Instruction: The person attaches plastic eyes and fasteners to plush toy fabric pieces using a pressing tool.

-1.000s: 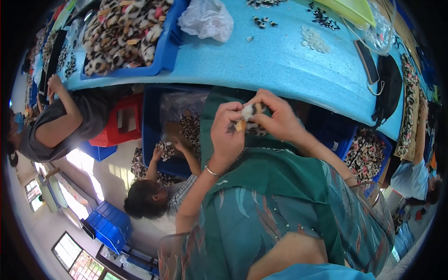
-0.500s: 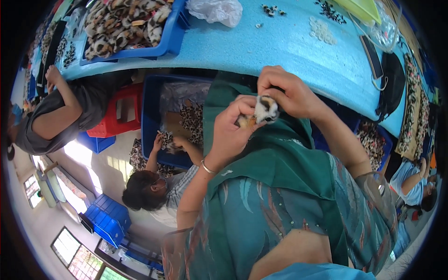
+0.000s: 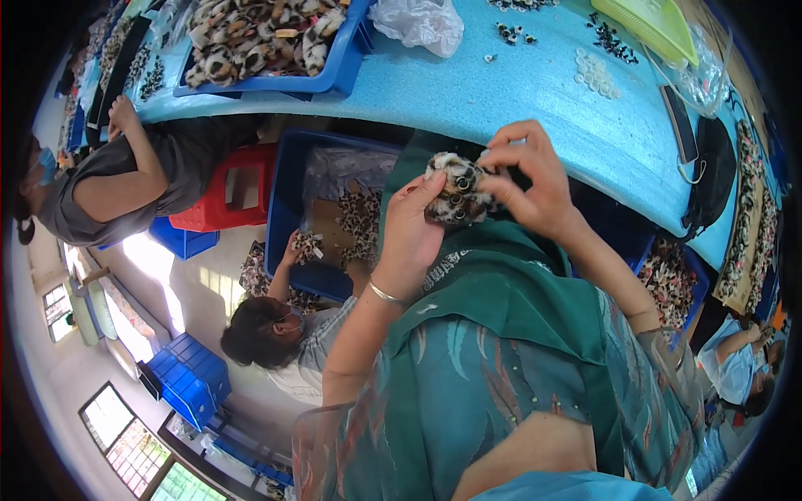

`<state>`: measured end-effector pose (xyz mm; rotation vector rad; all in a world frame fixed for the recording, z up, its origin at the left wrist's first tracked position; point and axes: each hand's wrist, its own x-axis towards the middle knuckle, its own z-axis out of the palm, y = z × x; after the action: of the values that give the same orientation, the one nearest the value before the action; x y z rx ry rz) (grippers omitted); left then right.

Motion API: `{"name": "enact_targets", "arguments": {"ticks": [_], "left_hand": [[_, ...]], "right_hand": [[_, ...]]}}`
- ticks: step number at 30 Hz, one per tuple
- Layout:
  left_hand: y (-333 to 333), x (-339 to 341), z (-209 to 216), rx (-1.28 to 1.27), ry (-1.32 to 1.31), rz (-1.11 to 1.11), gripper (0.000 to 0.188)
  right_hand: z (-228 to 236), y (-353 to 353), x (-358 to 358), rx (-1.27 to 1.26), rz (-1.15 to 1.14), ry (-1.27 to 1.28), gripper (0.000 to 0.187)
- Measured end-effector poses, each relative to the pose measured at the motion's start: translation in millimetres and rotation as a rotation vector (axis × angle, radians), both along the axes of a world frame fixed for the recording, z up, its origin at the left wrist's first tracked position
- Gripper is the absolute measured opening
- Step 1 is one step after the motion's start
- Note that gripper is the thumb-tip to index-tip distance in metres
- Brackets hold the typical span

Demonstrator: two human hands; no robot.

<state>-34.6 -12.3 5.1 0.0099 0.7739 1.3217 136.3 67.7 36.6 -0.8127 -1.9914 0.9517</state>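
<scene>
My left hand point(image 3: 411, 230) is closed around a small plush animal head point(image 3: 451, 167) of brown, black and white fur, its thumb pressed on the fur. Two round, shiny eyes show on the plush's face, which is turned up. Right beside it is my right hand point(image 3: 535, 184), thumb and index finger apart at the plush's right edge. Its thumb seems to touch the fur; nothing else shows between these fingers. Both hands are over my green apron point(image 3: 501, 275), just in front of the blue table point(image 3: 468, 92).
On the table are a blue tray point(image 3: 334, 79) of furry pieces, a crumpled plastic bag point(image 3: 422, 25), black eye parts point(image 3: 614, 42), clear washers point(image 3: 595, 73), a yellow-green basket point(image 3: 656, 25) and a phone point(image 3: 680, 125). A person point(image 3: 267, 330) works by a blue bin point(image 3: 280, 192) at left.
The plush has turned, so its two eyes now face up. My right hand has loosened, its fingers spreading, and moved right and slightly down. The view has shifted a little.
</scene>
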Motion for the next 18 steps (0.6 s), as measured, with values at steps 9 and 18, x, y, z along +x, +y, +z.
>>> {"name": "enact_targets", "arguments": {"ticks": [9,18], "left_hand": [[-7,-7,17,0.195,0.08,-0.128,0.031],[-12,-23,20,0.153,-0.011,-0.088,0.019]], "right_hand": [[-25,13,0,-0.2,0.117,0.136,0.019],[-8,10,-13,-0.677,0.383,0.171,0.025]]}}
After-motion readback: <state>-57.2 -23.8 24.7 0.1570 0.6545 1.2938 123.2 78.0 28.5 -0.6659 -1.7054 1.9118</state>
